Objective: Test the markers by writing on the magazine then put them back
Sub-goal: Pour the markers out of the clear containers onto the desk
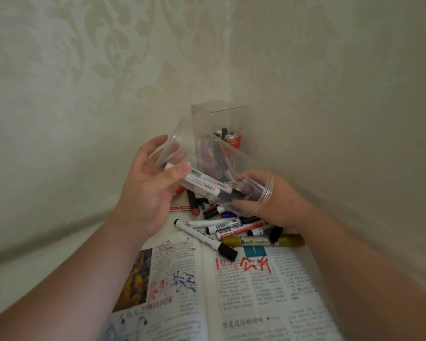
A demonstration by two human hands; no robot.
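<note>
A clear plastic cup (208, 151) lies tilted on its side in the air, with its mouth toward the right. My left hand (146, 190) grips its base, thumb pressed on the wall. A white marker with a black cap (203, 182) lies inside the cup. The fingers of my right hand (282, 204) reach into the cup's mouth and close around the marker's capped end. Below, the open magazine (258, 294) carries red and blue scribbles. Several loose markers (231, 226) are piled at its top edge, among them a gold one (256, 241).
A clear rectangular box (219, 116) holding several markers stands upright in the wall corner behind the cup. Patterned wallpaper closes in on the left and right. The magazine lies on a white surface (47, 262) that runs out to the left.
</note>
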